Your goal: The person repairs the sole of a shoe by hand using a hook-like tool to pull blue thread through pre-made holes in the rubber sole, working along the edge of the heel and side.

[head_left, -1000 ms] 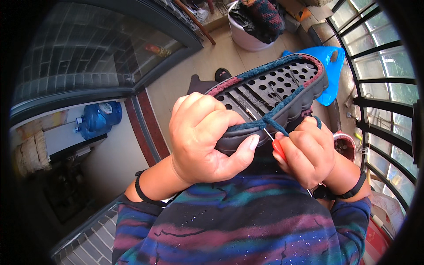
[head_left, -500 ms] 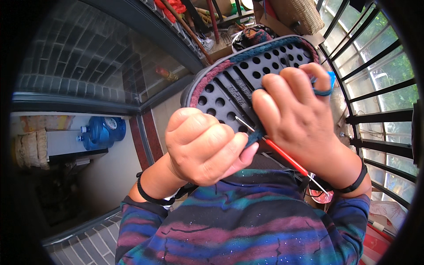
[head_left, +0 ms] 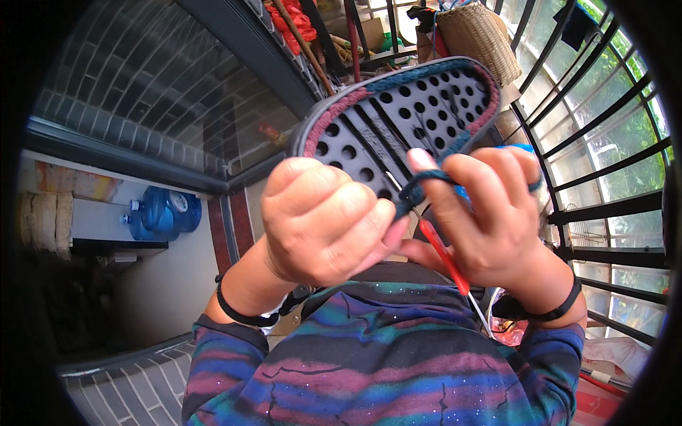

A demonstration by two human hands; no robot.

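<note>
Blue water jug point(head_left: 162, 213) lies on its side at left of frame, beyond the dark window frame point(head_left: 234, 53) and glass running across the upper left. Woven basket point(head_left: 477, 32) sits at top centre-right, red bundled stuff point(head_left: 297, 20) just left of it at top. Black railing bars point(head_left: 604, 142) fill the right side with green behind them. My own striped sleeves point(head_left: 369, 369) cover the bottom of frame and block whatever is below. The black perforated sole point(head_left: 398, 113) is centre-top, held up sole side toward me, tilted, round holes over the toe half, grooves over the rest, red and blue knitted edging along its rim. My left hand point(head_left: 323, 220) is curled tight around the lower end of the sole, fingers folded in, hiding that end. My right hand point(head_left: 483, 213) is just beside it, fingers pinched on the red-handled crochet hook point(head_left: 444, 259), blue yarn point(head_left: 426, 184) wrapped over the index finger and running to the sole's edge. Hook tip sits between the two hands, mostly hidden. Black bands on both wrists.
</note>
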